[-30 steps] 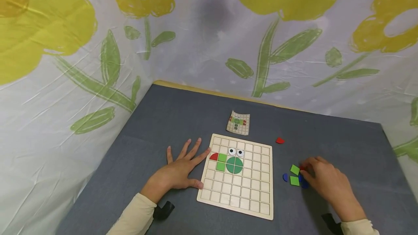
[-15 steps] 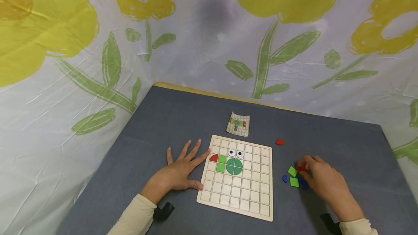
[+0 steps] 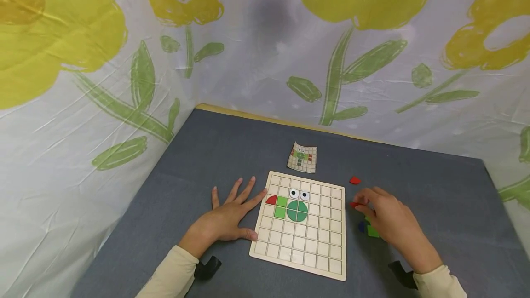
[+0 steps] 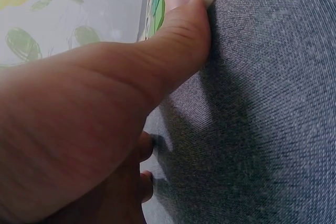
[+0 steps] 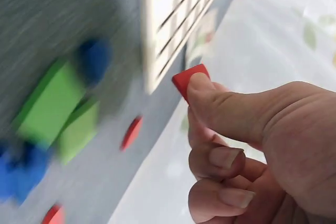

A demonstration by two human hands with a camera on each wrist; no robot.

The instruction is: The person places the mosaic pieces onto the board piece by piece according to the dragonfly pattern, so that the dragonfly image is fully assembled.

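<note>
My left hand lies with fingers spread on the table, its thumb and index fingertip at the left edge of a gridded wooden board. On the board sit a red quarter-round piece, two light green squares, a dark green circle of quarter pieces and two eye pieces. Between thumb and index finger my right hand pinches a small red piece, held above the table right of the board. Below that hand lie light green squares and blue pieces, partly hidden by it.
Behind the board lies a small curled picture card printed with a coloured figure on a grid. A loose red piece lies off the board's upper right. Flower-printed fabric rises behind the dark table.
The right hand has lifted the red piece from beside the loose pieces and carried it left toward the board. The left hand has stayed in place.
</note>
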